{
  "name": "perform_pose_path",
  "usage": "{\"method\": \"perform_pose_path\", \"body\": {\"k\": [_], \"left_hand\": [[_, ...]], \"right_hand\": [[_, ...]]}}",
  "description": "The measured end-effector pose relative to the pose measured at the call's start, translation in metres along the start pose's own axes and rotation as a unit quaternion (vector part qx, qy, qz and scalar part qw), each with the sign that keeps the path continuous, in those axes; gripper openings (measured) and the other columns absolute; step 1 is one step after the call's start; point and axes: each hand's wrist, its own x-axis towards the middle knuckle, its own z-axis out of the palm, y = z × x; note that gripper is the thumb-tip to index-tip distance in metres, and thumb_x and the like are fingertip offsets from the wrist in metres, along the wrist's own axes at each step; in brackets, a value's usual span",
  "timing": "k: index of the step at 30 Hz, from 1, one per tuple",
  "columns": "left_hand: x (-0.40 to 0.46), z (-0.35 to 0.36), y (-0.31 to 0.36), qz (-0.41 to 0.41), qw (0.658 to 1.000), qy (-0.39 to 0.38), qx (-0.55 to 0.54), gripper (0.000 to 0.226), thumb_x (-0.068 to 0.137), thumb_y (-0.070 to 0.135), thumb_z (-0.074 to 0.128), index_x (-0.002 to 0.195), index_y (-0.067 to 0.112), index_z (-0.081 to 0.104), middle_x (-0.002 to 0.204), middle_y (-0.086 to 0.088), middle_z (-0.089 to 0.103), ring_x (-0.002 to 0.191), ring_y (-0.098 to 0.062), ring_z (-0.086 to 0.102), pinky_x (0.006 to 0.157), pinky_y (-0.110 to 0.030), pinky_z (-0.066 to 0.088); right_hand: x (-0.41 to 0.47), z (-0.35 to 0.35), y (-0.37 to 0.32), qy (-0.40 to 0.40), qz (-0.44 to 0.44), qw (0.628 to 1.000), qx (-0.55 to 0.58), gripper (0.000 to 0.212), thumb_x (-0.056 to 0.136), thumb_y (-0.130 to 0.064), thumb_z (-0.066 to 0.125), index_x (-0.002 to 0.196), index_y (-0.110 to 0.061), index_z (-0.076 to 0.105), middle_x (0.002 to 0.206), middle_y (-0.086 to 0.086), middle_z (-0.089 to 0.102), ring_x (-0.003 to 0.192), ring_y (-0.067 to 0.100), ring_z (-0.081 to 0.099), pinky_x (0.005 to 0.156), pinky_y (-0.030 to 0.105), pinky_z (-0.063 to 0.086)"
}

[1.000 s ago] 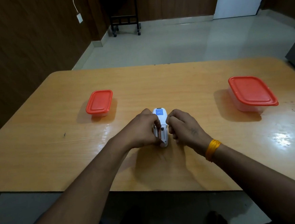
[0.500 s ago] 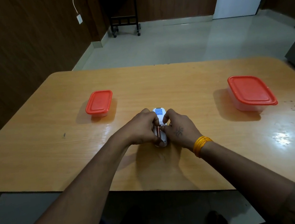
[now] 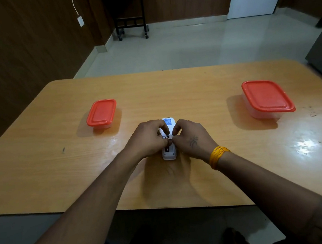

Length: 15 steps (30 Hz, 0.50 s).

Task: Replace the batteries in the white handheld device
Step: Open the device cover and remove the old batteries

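Note:
The white handheld device (image 3: pixel 170 155) lies back-up on the wooden table (image 3: pixel 192 88), lengthways away from me, a blue label at its far end. Its battery compartment is open and dark inside. My left hand (image 3: pixel 148 140) grips the device from the left with curled fingers, thumb at the compartment. My right hand (image 3: pixel 192 138), with an orange band at the wrist, comes from the right and pinches a small copper-coloured battery (image 3: pixel 169 141) at the compartment's far end. The hands hide most of the device's middle.
A small clear container with a red lid (image 3: pixel 101 112) stands left of the device. A larger red-lidded container (image 3: pixel 267 96) stands at the far right. The table's near edge runs just below my forearms.
My right hand has closed in on the device from the right and now meets my left thumb over the compartment. The battery seen lying along the compartment is now mostly covered by fingertips.

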Motion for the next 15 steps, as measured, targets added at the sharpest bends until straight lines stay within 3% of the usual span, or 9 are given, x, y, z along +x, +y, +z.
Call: {"method": "perform_pose_path", "body": {"k": [10,15], "left_hand": [[-0.005,0.013,0.005,-0.017,0.998,0.066,0.017,0.018,0.075,0.018,0.079,0.088,0.020,0.067,0.085,0.001,0.069,0.086,-0.025,0.065,0.061,-0.028,0.040],[-0.004,0.009,0.004,-0.053,0.994,0.096,0.014,0.015,0.076,0.020,0.080,0.083,0.027,0.069,0.083,0.007,0.065,0.087,-0.020,0.064,0.059,-0.025,0.038]], "right_hand": [[-0.005,-0.001,0.002,0.049,0.007,0.998,-0.028,0.014,0.084,-0.014,0.067,0.096,-0.016,0.075,0.093,0.004,0.076,0.093,0.026,0.067,0.071,0.031,0.047],[-0.007,-0.003,0.003,0.054,0.010,0.998,0.008,0.006,0.088,-0.017,0.072,0.093,-0.018,0.074,0.090,0.001,0.075,0.086,0.026,0.071,0.079,0.045,0.061]]}}
